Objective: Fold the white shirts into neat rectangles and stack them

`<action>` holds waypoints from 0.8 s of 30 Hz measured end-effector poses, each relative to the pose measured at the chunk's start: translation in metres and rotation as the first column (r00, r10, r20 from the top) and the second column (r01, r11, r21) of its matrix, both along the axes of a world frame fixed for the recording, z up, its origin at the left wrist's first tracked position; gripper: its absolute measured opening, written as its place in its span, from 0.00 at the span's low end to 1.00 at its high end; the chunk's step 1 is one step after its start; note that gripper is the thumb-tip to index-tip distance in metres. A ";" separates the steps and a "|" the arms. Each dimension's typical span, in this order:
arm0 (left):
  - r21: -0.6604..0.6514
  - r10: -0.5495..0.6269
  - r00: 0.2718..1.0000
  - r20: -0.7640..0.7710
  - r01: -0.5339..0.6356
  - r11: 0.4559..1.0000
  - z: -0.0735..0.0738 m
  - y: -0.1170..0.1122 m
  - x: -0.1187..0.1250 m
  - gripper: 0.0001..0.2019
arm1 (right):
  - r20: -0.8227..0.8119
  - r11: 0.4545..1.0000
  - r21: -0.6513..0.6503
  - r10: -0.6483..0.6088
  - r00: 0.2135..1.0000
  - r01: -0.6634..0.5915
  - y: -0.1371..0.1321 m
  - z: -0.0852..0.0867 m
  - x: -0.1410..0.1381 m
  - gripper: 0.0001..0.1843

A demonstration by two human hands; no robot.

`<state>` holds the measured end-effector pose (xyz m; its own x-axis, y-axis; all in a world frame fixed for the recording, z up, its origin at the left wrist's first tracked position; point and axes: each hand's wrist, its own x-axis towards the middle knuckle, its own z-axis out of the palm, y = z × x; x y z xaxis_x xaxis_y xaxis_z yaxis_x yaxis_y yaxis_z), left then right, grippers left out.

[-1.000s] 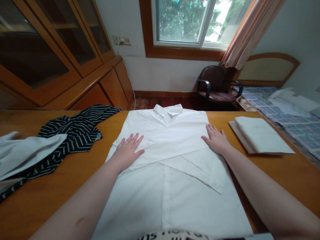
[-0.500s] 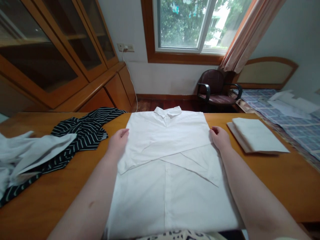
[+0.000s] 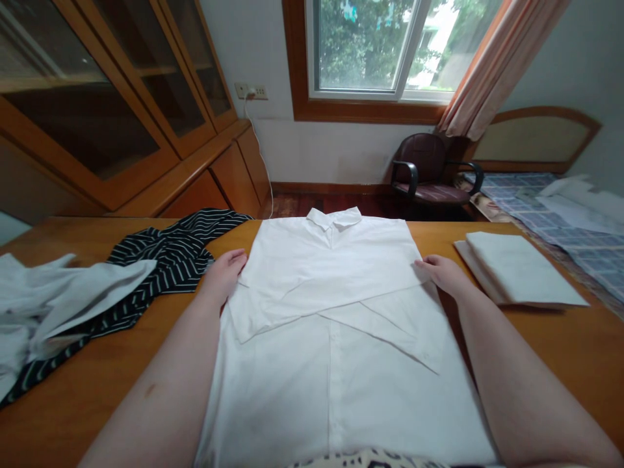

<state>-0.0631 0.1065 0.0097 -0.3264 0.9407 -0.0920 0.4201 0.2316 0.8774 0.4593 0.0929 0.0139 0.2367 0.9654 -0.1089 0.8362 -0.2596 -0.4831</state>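
Observation:
A white collared shirt (image 3: 331,312) lies flat on the wooden table (image 3: 560,344), collar at the far edge, both sleeves folded across its middle. My left hand (image 3: 221,276) rests at the shirt's left edge, fingers curled against the fabric. My right hand (image 3: 443,273) sits at the shirt's right edge, fingers bent and touching the cloth. Whether either hand pinches the edge is hidden by the fingers.
A black striped garment (image 3: 160,266) and a pale grey cloth (image 3: 58,299) lie on the table's left. A folded white stack (image 3: 517,273) sits at the right. Beyond the table stand a dark armchair (image 3: 429,172), wooden cabinets (image 3: 121,110) and a bed (image 3: 560,201).
Both hands slid outward from lying flat on the shirt to its left and right edges, and the fingers went from spread to curled.

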 end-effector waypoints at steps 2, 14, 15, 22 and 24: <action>-0.008 -0.033 0.983 -0.179 0.032 0.999 0.003 -0.002 0.002 0.22 | -0.095 0.998 0.056 -0.012 0.995 0.017 -0.002 -0.001 -0.002 0.17; -0.034 -0.144 0.986 -0.081 0.142 0.989 0.010 -0.007 0.010 0.25 | -0.675 0.998 -0.033 -0.065 0.735 0.058 -0.014 0.013 -0.016 0.17; -0.018 -0.143 0.990 -0.010 0.142 0.990 0.009 -0.008 0.009 0.25 | -0.676 0.997 -0.031 -0.068 0.734 0.064 -0.015 0.014 -0.015 0.16; 0.020 -0.143 0.964 0.223 0.142 0.990 0.021 -0.015 0.007 0.31 | -0.706 0.996 -0.037 -0.082 0.703 0.079 -0.019 0.020 -0.005 0.11; 0.008 -0.134 0.961 0.240 0.136 0.991 0.027 -0.017 0.004 0.31 | -0.704 0.996 -0.032 -0.084 0.705 0.087 -0.021 0.023 -0.001 0.09</action>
